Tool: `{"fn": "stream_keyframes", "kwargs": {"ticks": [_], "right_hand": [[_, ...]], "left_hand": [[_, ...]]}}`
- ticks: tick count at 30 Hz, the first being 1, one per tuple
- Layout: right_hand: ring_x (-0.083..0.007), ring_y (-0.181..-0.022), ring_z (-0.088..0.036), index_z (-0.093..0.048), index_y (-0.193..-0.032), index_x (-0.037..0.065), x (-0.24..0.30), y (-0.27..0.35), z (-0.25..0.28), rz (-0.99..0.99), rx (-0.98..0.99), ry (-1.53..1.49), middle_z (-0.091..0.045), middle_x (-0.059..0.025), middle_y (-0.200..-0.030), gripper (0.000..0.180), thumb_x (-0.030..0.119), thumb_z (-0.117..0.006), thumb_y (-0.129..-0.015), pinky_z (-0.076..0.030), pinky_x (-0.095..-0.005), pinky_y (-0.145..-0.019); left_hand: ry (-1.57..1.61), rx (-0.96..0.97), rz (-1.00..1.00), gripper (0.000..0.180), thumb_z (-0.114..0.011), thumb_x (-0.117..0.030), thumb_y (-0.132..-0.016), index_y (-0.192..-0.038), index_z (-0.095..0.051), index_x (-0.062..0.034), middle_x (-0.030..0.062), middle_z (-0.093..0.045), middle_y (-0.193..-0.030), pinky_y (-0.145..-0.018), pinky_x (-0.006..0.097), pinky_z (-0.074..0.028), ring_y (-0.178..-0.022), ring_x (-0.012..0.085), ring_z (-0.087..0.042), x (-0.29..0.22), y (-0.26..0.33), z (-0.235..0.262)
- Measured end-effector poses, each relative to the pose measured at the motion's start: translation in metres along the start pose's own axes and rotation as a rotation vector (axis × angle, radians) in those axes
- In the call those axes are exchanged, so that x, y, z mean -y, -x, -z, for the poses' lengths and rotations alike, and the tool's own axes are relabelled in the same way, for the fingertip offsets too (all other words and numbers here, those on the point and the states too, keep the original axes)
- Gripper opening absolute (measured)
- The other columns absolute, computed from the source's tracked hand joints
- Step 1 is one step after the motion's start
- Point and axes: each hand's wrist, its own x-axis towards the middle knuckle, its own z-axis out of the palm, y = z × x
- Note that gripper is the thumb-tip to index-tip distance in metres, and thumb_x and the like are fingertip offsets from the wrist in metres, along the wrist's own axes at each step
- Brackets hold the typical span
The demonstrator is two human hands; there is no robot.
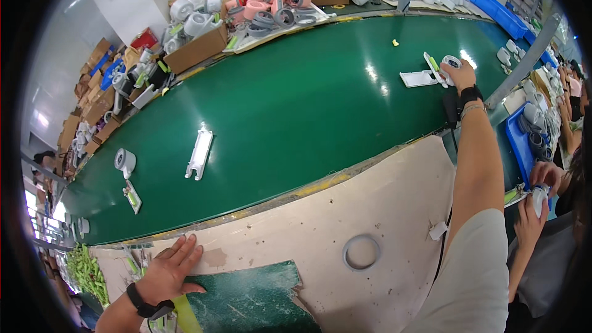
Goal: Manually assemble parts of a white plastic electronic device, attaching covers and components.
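My right hand [462, 78] reaches far across the green belt [296, 111], fingers closed around a white round-headed part [451, 61]. Beside that part lies a white slab-like plastic shell [418, 79], close against a narrow white piece with a light green strip [433, 65]. My left hand [172, 266] rests flat on the beige worktop [394, 209] near the belt's edge, fingers stretched out and holding nothing. Below its fingers is a worn dark green mat [246, 299]. A grey ring [362, 253] lies on the worktop between my arms.
Along the belt lie a white shell [199, 154] and a white round housing [125, 161]. Light green pieces [86, 271] pile up at lower left. A metal post [524, 61] stands right of my hand. At right, another person's hands [535, 209] hold a white part beside a blue tray [521, 142].
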Motion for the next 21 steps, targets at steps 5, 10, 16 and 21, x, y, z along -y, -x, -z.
{"fn": "stream_keyframes", "kwargs": {"ticks": [5,10,16,21], "right_hand": [[-0.0299,-0.088,-0.06,-0.053,-0.109,0.003,0.104,0.067,0.072,0.462,-0.129,-0.172,-0.062,-0.0157,-0.098,0.058,0.028,-0.076,-0.062,-0.047,-0.0363,-0.077],[-0.0186,-0.091,-0.059,-0.052,-0.111,0.001,0.186,0.167,0.172,0.537,0.027,-0.522,-0.061,-0.0095,-0.1,0.058,0.017,-0.078,-0.062,-0.046,-0.0288,-0.079],[-0.028,-0.097,-0.051,-0.052,-0.109,0.003,0.257,0.321,0.191,0.928,0.319,-0.713,-0.053,-0.0137,-0.101,0.067,0.025,-0.082,-0.054,-0.043,-0.0339,-0.085],[-0.0165,-0.096,-0.05,-0.049,-0.118,0.005,0.233,0.322,0.191,0.611,0.764,-0.839,-0.053,-0.0085,-0.105,0.06,0.022,-0.076,-0.067,-0.043,-0.0298,-0.08]], "left_hand": [[-0.007,-0.018,-0.062,0.082,-0.069,-0.045,-0.065,-0.127,-0.04,-0.0014,0.0232,-0.036,-0.133,-0.096,0.04,-0.038,-0.119,0.039,-0.04,0.002,0.012,0.001],[0.449,-0.018,-0.137,0.074,-0.066,-0.045,-0.072,-0.127,-0.042,-0.0019,0.0222,-0.034,-0.134,-0.096,0.037,-0.037,-0.12,0.0351,-0.041,-0.011,-0.02,0.044],[1.769,-0.467,-0.559,0.087,-0.045,-0.068,-0.075,-0.135,-0.026,-0.0078,0.0104,-0.041,-0.131,-0.091,0.036,-0.042,-0.115,0.0231,-0.046,-0.128,-0.08,0.08],[2.189,-0.255,-0.383,0.075,-0.036,-0.07,-0.078,-0.123,-0.043,-0.0101,0.0141,-0.057,-0.107,-0.042,0.025,-0.044,-0.064,0.0211,-0.059,-0.139,-0.094,0.06]]}}
